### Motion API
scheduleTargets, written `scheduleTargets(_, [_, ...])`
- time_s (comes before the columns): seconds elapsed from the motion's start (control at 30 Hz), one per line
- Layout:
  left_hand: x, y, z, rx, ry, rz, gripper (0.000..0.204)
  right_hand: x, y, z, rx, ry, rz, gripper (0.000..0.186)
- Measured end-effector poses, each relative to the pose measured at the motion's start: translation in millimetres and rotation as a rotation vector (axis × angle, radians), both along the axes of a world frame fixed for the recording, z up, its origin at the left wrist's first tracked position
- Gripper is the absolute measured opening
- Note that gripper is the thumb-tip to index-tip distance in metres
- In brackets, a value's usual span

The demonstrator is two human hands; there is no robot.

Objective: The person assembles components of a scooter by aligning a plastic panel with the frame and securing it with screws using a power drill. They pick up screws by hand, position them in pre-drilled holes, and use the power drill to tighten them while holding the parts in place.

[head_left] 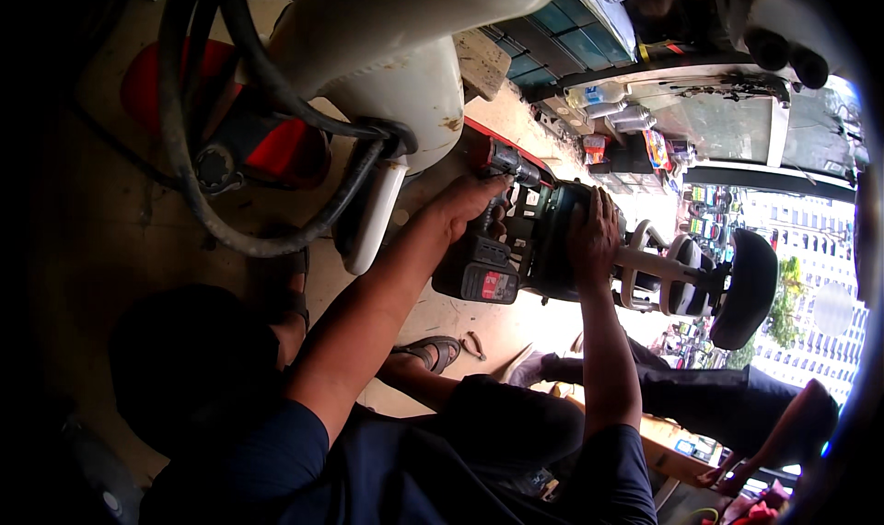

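My left hand [479,203] is closed round the grip of a cordless drill [490,284] with a large black battery. The drill's chuck [516,164] points toward a red-edged part beside a white scooter body [419,92]. Stretched fingers of my right hand [594,230] lie on a black housing [546,244], to the right of the drill. From that housing a metal post [658,265] runs right to tubular frames and a black padded piece [741,290]. A thick looped black cable [241,235] hangs from the white body at left.
Pliers [473,345] lie on the floor near my sandalled foot [428,352]. Another person [700,396] bends at the lower right beside a wooden piece [672,456]. Bottles [599,92] and packets stand by glass panels at the top right. A red panel [285,147] is at upper left.
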State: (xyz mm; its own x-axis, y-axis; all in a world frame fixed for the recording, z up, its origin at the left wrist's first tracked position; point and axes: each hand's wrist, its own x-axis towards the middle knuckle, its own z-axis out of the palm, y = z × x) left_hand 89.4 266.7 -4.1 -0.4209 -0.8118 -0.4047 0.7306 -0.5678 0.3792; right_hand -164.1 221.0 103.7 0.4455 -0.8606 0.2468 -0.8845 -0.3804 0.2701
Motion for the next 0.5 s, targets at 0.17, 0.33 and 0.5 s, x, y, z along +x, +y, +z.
scheduleTargets(0.17, [-2, 0, -2, 0.015, -0.002, -0.003, 0.035, -5, -3, -4, 0.020, 0.010, -0.032, 0.051])
scheduleTargets(0.33, [2, 2, 5, 0.014, 0.002, -0.037, 0.036, -7, -4, -7, 0.034, 0.027, -0.066, 0.052])
scheduleTargets(0.5, [-1, 2, 9, -0.037, -0.005, 0.017, 0.036, -14, -8, -9, 0.045, 0.035, -0.088, 0.052])
